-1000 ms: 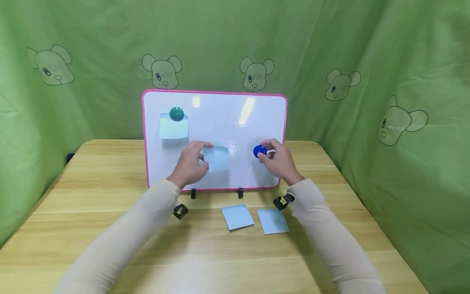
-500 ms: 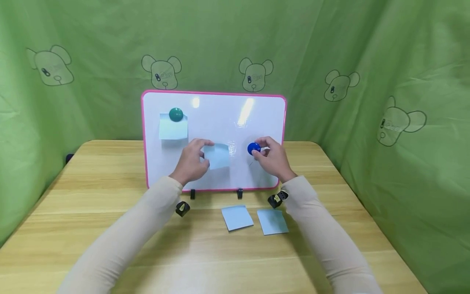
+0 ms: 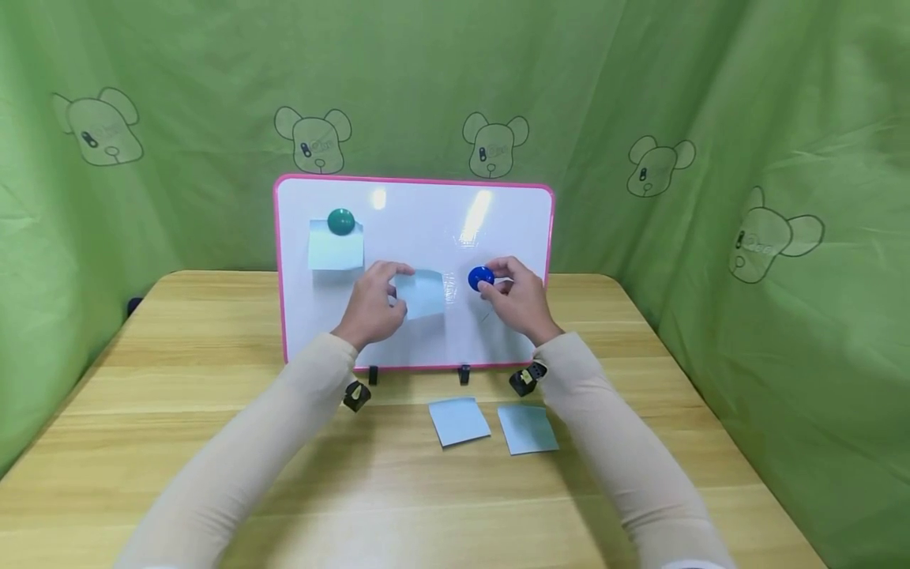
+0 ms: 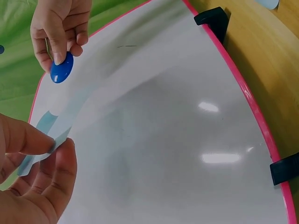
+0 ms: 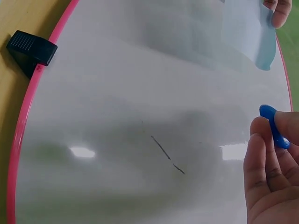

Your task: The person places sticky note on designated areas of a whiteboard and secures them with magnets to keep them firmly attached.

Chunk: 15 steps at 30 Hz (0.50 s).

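Observation:
My left hand [image 3: 373,304] pinches a pale blue sticky note [image 3: 425,295] by its left side, in front of the middle of the whiteboard [image 3: 398,213]. Thumb and fingers meet on the note [image 4: 60,140] in the left wrist view. To its right, my right hand [image 3: 522,299] holds a round blue magnet [image 3: 480,278] between thumb and fingers. The right wrist view shows the magnet [image 5: 273,126] edge-on, apart from the board's surface. Another sticky note [image 3: 336,251] hangs at the board's upper left under a green magnet [image 3: 341,222].
Two more blue sticky notes, one left [image 3: 459,421] and one right [image 3: 528,429], lie on the wooden table [image 3: 398,506] before the board. Black clips [image 3: 464,374] support the pink-framed board's lower edge. A green curtain [image 3: 412,63] surrounds the table.
My right hand has moved left and slightly up with the blue magnet, closer to the held note. My left hand has raised the note a little. The notes on the table stay put.

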Available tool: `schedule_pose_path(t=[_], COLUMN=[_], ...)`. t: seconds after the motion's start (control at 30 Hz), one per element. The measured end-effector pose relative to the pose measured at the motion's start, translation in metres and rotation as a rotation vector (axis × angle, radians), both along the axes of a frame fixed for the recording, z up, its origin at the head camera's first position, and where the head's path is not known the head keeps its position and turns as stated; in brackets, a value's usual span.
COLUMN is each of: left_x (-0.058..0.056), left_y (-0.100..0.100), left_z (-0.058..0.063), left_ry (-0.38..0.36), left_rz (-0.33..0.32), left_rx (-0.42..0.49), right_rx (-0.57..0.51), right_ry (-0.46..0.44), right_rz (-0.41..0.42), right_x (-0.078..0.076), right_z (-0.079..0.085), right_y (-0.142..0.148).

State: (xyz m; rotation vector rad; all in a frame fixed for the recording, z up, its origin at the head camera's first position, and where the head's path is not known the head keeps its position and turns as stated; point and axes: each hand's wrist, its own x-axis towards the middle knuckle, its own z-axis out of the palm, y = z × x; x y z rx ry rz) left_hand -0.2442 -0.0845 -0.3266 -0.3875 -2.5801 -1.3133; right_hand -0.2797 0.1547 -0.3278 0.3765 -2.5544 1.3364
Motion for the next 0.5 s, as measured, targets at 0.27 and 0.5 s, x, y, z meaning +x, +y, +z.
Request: schedule_pose_path(t=[0.27,0.5], left_x=[-0.005,-0.01], left_y=[0.001,0.003], left_z=[0.002,0.002], left_ry=[0.019,-0.002], left_rz=[0.0,0.014], left_rx=[0.01,0.02], right_rx=[-0.057,-0.051], right_ry=[0.036,0.018], right_rz=[0.019,0.028], right_x=[-0.004,-0.003], right_z=[-0.001,0.002], right_y=[-0.006,-0.014])
